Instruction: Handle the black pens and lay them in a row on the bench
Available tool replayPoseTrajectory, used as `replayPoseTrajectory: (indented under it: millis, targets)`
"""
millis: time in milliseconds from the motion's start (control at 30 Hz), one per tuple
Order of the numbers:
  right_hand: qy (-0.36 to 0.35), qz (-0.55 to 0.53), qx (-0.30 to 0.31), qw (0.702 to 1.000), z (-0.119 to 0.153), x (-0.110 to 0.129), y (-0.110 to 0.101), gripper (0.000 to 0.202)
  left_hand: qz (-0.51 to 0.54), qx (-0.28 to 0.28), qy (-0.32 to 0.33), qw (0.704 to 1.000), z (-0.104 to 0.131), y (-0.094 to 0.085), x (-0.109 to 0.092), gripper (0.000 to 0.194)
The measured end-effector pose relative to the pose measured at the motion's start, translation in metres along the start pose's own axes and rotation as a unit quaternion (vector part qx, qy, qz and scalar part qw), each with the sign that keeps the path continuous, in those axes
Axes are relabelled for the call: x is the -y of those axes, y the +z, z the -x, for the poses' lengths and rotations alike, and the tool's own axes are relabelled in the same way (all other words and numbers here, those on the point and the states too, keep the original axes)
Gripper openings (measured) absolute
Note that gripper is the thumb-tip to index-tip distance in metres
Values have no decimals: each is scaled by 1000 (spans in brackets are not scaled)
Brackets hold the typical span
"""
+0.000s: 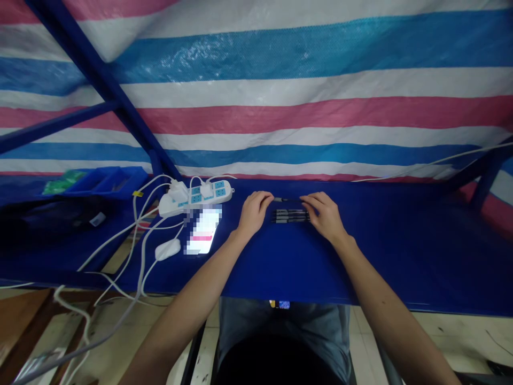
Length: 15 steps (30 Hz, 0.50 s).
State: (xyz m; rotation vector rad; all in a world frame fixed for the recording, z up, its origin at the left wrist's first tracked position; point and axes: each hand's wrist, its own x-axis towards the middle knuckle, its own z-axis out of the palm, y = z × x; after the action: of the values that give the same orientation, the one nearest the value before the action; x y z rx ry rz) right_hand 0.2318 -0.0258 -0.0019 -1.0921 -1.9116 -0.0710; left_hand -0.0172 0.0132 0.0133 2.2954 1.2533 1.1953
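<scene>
A slim dark pen [286, 200] lies crosswise between my two hands, close to the blue tabletop. The fingertips of my left hand [256, 210] pinch its left end. At its right end, my right hand [321, 210] has thumb and finger closed on it. Just below, several similar black pens [289, 216] lie side by side in a neat row on the table, their right ends partly behind my right fingers. Whether the pinched pen touches the table I cannot tell.
Left of my hands, a lit phone [205, 230] lies below a white power strip [195, 197] with plugs and tangled cables. A white adapter [167, 249] sits nearby. Farther left are a blue tray [112, 181] and a dark bag [60, 219]. A striped sheet [304, 123] hangs behind.
</scene>
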Motion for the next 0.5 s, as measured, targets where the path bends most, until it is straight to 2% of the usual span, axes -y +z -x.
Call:
replayPoseTrajectory:
  millis: [200, 300, 400, 500]
  targets:
    - [-25, -13, 0, 1000, 2, 10, 12, 20, -42, 82, 9, 996, 2, 5, -2, 46]
    - [-35, -2, 13, 999, 3, 16, 15, 20, -39, 99, 19, 994, 2, 6, -3, 52]
    - [-32, 15, 36, 999, 2, 18, 15, 23, -12, 111, 25, 993, 3, 6, -4, 44]
    - [-29, 40, 74, 996, 2, 17, 14, 25, 21, 110, 39, 993, 5, 7, -4, 24]
